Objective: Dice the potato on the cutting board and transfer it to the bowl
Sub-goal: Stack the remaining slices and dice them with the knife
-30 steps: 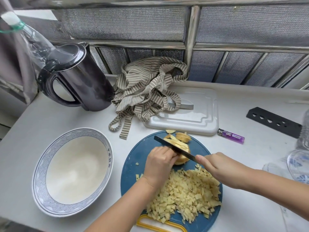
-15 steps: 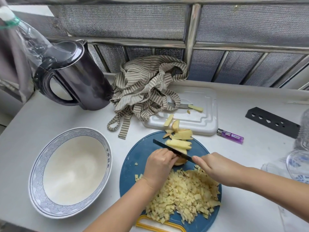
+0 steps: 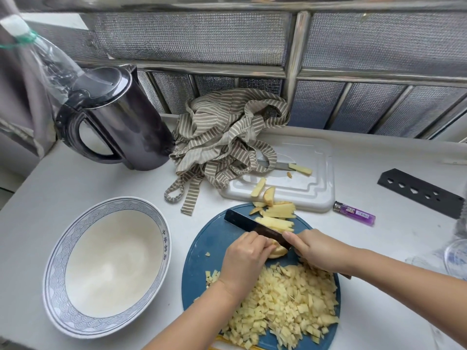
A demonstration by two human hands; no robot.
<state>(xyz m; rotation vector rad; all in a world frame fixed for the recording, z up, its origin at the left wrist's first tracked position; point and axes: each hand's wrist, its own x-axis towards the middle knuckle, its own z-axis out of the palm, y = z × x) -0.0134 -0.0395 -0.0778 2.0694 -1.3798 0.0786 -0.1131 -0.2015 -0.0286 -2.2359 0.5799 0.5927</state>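
Cut strips (image 3: 276, 215) have scattered beyond our hands. We are slicing: left hand (image 3: 246, 260) pinches the potato stub (image 3: 279, 251), right hand (image 3: 317, 251) grips the knife (image 3: 252, 226) beside it. Next we dice strips, then fill the bowl (image 3: 53, 274) leftward.

At the back left of the white counter (image 3: 75, 188) we see a dark kettle (image 3: 118, 122), handle to the left, with a clear plastic bottle (image 3: 45, 61) tilted behind it. Just right of the kettle lies a crumpled striped cloth (image 3: 227, 137), its straps spilling onto a white tray (image 3: 303, 188) and over a slim metal tool (image 3: 274, 164) resting there. Near the tray's right corner we find a purple lighter (image 3: 353, 216), farther right a black strip (image 3: 419, 192) with a row of holes, and behind everything a metal frame with mesh panels (image 3: 189, 39).
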